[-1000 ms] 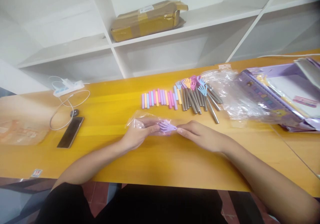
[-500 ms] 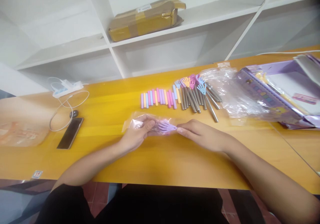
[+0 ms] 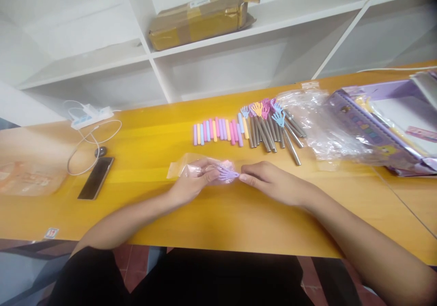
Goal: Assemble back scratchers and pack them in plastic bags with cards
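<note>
My left hand (image 3: 196,181) is closed on a clear plastic bag (image 3: 179,167), its thumb lying over the fingers of a purple hand-shaped back scratcher head (image 3: 228,174). Between thumb and forefinger, my right hand (image 3: 269,178) pinches the narrow neck of that head. Something pink shows behind the purple head; I cannot make out what it is. Beyond my hands lie a row of pastel handle pieces (image 3: 218,130) in pink, purple, yellow and blue. To their right is a pile of back scratchers (image 3: 269,128) with coloured hand heads and metal rods.
Empty clear bags (image 3: 327,128) lie between the pile and an open purple box (image 3: 375,130). At left are a phone (image 3: 95,178), a white cable, a power strip (image 3: 91,116) and an orange-printed bag (image 3: 30,178). A taped carton (image 3: 201,19) sits on the white shelf behind.
My left thumb has shifted right, now over the purple head's fingers. The head sits slightly further left and something pink shows more behind it. My right hand keeps its pinch.
</note>
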Demonstrator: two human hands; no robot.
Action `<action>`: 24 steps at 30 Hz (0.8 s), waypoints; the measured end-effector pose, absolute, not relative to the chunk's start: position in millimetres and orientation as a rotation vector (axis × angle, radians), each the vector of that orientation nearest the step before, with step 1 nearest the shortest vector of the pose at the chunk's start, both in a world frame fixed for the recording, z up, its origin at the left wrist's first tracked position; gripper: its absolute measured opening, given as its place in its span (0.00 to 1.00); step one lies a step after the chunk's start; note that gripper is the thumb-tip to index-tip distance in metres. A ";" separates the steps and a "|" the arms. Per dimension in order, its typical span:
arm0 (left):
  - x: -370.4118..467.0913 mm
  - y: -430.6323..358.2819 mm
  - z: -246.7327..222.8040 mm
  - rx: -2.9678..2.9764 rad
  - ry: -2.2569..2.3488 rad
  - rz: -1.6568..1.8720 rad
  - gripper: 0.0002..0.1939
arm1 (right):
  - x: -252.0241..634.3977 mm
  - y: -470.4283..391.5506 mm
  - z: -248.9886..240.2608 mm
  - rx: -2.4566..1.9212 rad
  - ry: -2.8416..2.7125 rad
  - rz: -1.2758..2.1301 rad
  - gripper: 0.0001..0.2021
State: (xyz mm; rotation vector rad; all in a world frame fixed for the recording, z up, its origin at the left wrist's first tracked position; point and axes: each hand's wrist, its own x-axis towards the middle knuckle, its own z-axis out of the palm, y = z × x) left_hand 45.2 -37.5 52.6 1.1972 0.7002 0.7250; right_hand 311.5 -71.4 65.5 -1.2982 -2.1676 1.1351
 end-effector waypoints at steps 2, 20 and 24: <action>46.0 -37.4 54.1 1.201 0.692 0.731 0.15 | 310.0 -72.5 64.9 -1.308 -2.142 1.136 0.27; 48.2 -38.8 48.6 1.217 0.693 0.796 0.17 | 303.9 -76.6 62.3 -1.336 -2.159 1.106 0.27; 50.9 -40.3 43.8 1.180 0.678 0.824 0.18 | 298.3 -80.0 62.8 -1.381 -2.032 1.133 0.23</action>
